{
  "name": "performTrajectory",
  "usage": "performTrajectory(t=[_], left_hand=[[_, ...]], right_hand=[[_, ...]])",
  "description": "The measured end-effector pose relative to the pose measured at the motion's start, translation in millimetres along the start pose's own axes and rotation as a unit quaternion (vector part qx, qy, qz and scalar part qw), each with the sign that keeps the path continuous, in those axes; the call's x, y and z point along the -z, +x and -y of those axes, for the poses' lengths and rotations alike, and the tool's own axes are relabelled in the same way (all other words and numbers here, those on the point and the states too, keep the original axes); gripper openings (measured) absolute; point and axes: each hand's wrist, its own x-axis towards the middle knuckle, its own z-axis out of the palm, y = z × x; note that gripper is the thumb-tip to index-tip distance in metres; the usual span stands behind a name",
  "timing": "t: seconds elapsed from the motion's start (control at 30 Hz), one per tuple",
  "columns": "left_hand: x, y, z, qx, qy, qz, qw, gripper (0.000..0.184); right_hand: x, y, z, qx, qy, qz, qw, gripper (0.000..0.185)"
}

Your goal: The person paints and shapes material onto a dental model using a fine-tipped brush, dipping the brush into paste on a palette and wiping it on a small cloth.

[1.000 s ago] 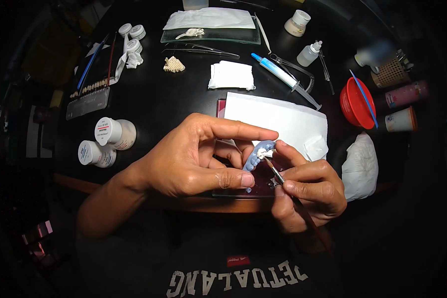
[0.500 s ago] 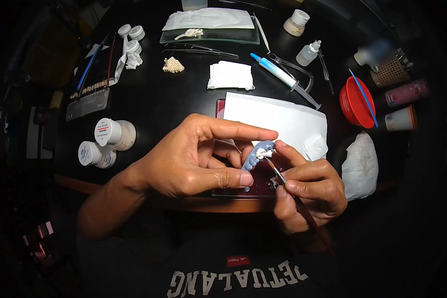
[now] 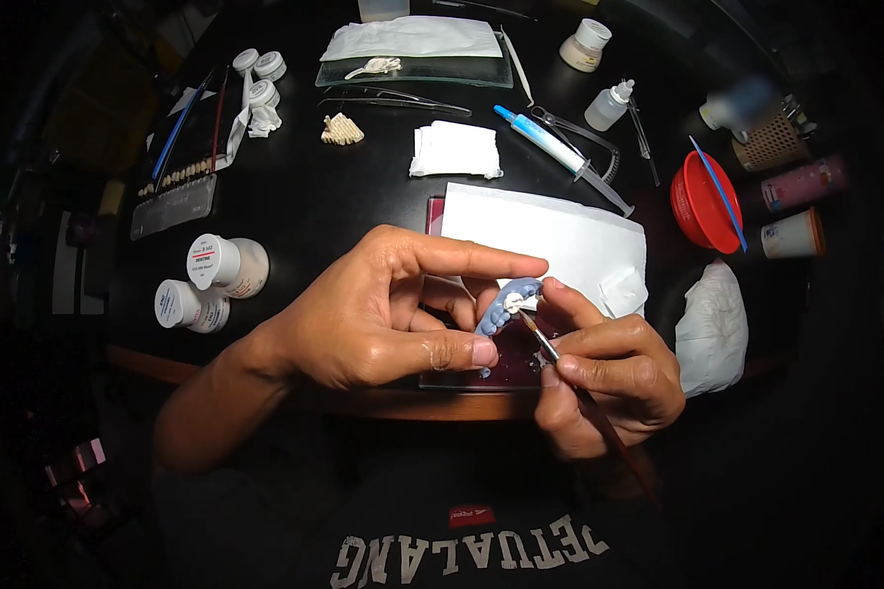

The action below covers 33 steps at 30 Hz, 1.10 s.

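My left hand [image 3: 363, 319] is closed on a blue-grey dental model [image 3: 492, 316], an arch with teeth, gripped between the thumb and fingers. A lump of white material [image 3: 513, 303] sits among the model's teeth. In a pinch between thumb and fingers, my right hand [image 3: 624, 378] holds a fine brush [image 3: 546, 347] with a metal ferrule and dark red handle. Its tip points up at the white lump, at or very near its surface. Below both hands lies a dark red slab [image 3: 452, 380] with small white bits, partly hidden.
White paper [image 3: 550, 226] covers the slab's far part. Two labelled jars [image 3: 250, 265] stand left. A folded tissue [image 3: 455, 149], a blue-white syringe [image 3: 550, 142] and tweezers [image 3: 403, 98] lie farther back. At right are a red bowl [image 3: 697, 201] and a crumpled white bundle [image 3: 714, 329].
The brush and my right hand have shifted slightly left, the tip staying by the white lump. The model has moved very slightly left in my left hand.
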Motion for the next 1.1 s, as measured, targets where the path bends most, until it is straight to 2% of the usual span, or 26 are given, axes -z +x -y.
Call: performTrajectory(t=[1.1], left_hand=[[-1.0, 0.3, 0.6, -0.011, -0.026, 0.005, 1.0, 0.063]], right_hand=[[3.0, -2.0, 0.9, -0.008, -0.018, 0.034, 0.999, 0.022]])
